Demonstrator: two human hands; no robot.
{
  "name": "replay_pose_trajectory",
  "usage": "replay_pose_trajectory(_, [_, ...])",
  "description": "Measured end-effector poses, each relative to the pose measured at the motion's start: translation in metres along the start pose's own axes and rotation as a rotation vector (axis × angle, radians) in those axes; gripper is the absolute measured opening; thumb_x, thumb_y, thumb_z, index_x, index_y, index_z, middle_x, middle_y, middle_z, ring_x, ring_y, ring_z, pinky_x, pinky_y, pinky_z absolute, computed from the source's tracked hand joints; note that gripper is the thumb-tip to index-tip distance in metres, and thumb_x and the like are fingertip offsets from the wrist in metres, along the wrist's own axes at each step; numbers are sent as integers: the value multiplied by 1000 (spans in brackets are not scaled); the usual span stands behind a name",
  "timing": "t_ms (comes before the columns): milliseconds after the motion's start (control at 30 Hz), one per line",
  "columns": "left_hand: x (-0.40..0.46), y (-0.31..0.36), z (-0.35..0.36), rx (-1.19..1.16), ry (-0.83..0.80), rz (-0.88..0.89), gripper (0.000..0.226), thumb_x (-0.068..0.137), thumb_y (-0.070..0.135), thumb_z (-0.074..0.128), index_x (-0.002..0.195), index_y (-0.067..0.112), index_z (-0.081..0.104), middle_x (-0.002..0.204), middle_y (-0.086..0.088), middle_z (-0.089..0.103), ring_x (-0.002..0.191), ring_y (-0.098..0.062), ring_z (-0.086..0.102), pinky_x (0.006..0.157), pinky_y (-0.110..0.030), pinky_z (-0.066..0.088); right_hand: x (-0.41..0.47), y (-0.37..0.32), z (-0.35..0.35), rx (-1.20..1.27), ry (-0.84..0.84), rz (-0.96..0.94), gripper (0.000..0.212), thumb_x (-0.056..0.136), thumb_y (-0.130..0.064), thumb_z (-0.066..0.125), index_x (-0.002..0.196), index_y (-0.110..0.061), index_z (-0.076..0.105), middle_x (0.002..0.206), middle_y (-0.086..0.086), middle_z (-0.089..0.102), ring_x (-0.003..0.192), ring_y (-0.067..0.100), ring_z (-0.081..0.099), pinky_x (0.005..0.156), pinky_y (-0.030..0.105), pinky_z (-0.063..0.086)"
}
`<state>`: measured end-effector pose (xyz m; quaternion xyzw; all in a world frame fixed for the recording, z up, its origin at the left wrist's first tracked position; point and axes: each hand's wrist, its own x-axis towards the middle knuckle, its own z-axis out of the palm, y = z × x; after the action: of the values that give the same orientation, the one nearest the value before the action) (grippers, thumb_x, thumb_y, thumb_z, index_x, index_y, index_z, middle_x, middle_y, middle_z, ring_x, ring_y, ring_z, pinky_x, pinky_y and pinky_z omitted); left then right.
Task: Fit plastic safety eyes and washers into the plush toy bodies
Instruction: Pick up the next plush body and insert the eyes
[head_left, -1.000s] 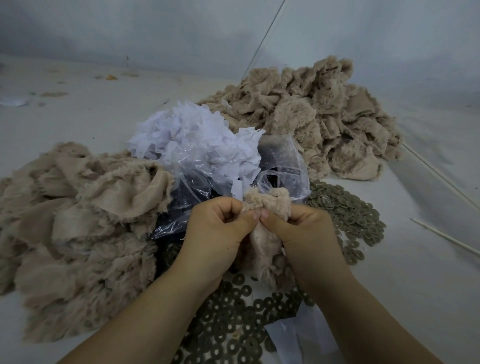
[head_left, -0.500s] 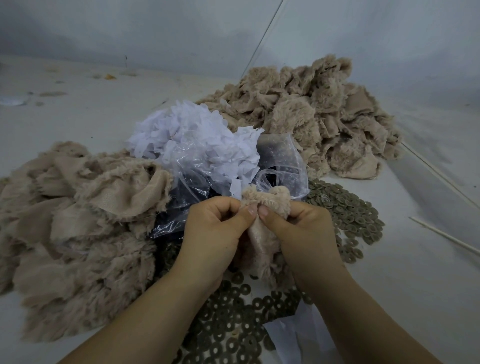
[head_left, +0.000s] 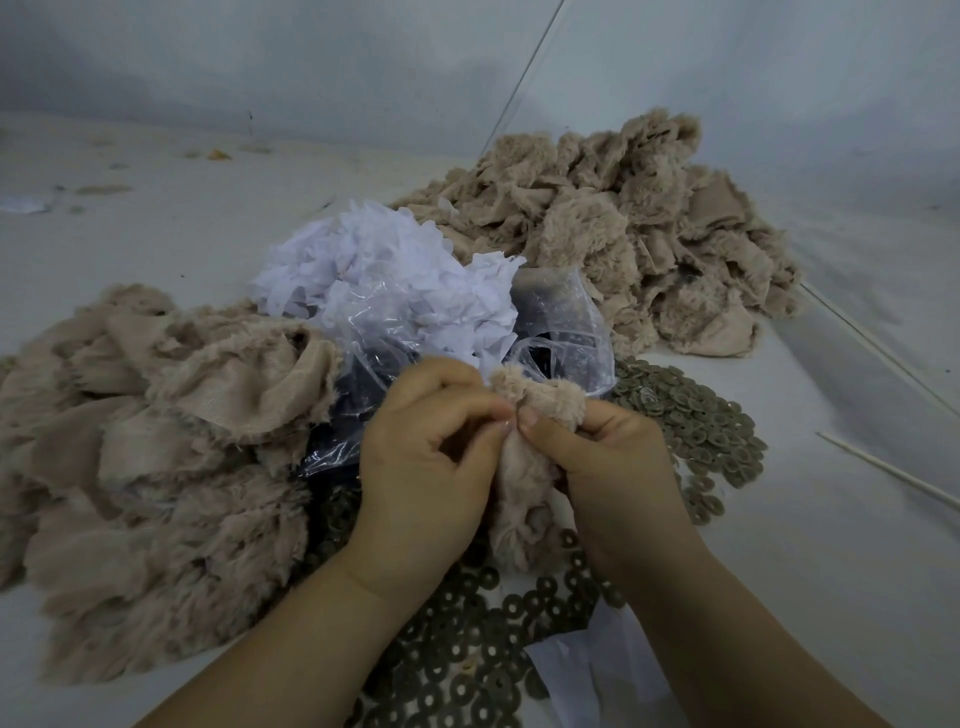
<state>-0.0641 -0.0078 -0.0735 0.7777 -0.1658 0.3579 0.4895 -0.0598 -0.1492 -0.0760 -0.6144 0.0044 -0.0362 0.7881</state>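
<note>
Both hands hold one beige plush toy body (head_left: 524, 499) in the middle of the view. My left hand (head_left: 431, 457) pinches its upper edge with thumb and curled fingers. My right hand (head_left: 608, 462) grips the other side, its thumb pressed against the left thumb. The body's lower part hangs down between my wrists. Olive-grey ring washers (head_left: 483, 654) lie spread under my hands and on the right (head_left: 696, 415). No safety eye shows; my fingers hide the spot where they pinch.
A heap of beige plush bodies (head_left: 145, 457) lies on the left, another heap (head_left: 623, 244) at the back right. A clear plastic bag (head_left: 556, 332) and a pile of white paper scraps (head_left: 374, 270) sit behind my hands. A thin white stick (head_left: 883, 467) lies right.
My hands stay nearly where they were; the thumbs have shifted slightly on the plush body's upper edge. Nothing else moved.
</note>
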Motion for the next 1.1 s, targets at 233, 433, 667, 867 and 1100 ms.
replay_pose_trajectory(233, [1,-1,0,17,-98,-118,16,77,1,80,83,15,78,85,8,68,83,-3,63,77,-9,47,0,0,-2,-142,10,-102,8,89,-5,70,85,-2,77,86,20,76,90,42,71,83,54,59])
replay_pose_trajectory(433, [5,0,-1,-91,-154,-252,19,70,0,84,75,17,75,78,8,68,77,-4,64,70,-10,48,0,0,-1,51,-72,89,14,88,-2,67,97,5,74,96,27,73,96,45,71,86,49,59])
replay_pose_trajectory(667, [2,4,-1,-119,-178,-287,24,74,12,84,93,25,75,92,14,71,91,1,66,80,-13,50,1,-5,0,167,-76,154,14,89,-3,65,97,4,75,98,27,74,91,39,73,78,41,62])
replay_pose_trajectory(867, [2,4,-1,-156,-158,-367,31,73,11,85,85,37,72,87,16,73,85,3,68,77,-14,54,2,-2,-2,153,-69,120,15,90,-2,64,100,5,72,98,26,74,92,39,73,76,41,62])
replay_pose_trajectory(1100, [2,0,0,-273,-109,-430,32,74,3,83,81,32,73,84,10,74,78,-5,70,72,-22,57,5,3,-3,8,-47,-4,13,94,-5,63,103,-1,72,101,21,75,98,39,72,87,52,58])
